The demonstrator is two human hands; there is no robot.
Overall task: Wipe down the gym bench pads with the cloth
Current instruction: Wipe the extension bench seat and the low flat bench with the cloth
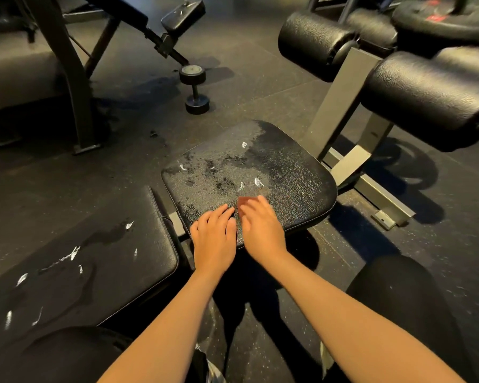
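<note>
Two bare arms reach out from a person who is down low by the bench, dark legs (393, 294) on each side, so the pads are easy to reach. Near the left leg is the long pad (80, 258). It has wet streaks and a small puddle on it, so I think it is not wiped yet.

The left hand (215, 239) lies flat on the near edge of the seat (288, 175), with straight fingers and nothing in it. I think it is there to keep the person steady. Just beside it, the right hand (260, 225) lies flat on top of the cloth (245, 203) and presses it onto the seat without pinching it. A flat hand pushes more cloth onto the wet. Only a small reddish corner shows past the fingers, and the hand looks a bit blurry.

The seat ahead is covered in drops, so the wiping should go there next.

Farther off, a dumbbell (195, 89) lies on the floor (260, 64). Fat rollers (432, 98) stick out on the right.
</note>
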